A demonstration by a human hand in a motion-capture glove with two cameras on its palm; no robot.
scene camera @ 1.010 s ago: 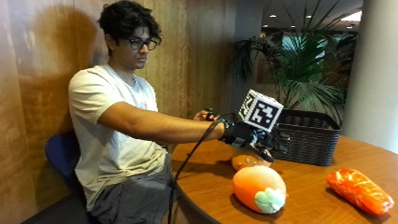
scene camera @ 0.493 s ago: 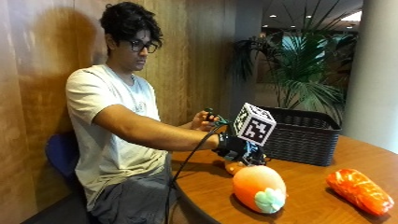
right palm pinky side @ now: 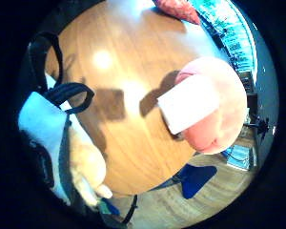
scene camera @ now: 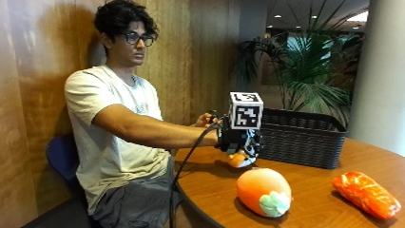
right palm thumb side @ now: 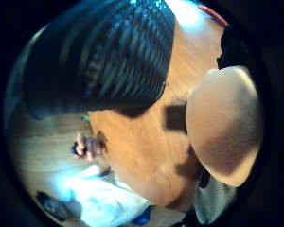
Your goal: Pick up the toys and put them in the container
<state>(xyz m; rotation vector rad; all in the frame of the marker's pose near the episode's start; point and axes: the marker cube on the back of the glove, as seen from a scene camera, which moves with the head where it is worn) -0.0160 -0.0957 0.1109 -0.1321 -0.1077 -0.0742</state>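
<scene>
the gloved right hand (scene camera: 238, 141) is gripping a small orange toy (scene camera: 238, 160) above the tabletop's (scene camera: 316, 183) near edge, just beside the black basket (scene camera: 297, 137).

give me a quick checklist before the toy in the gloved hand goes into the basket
1. Small orange toy held by the gloved right hand: ok.
2. Toy lifted off the table: ok.
3. Hand above the black basket opening: not ok, it is beside it.
4. Room inside the basket: cannot tell.
5. Peach toy and red-orange toy clear of the path: ok.
</scene>
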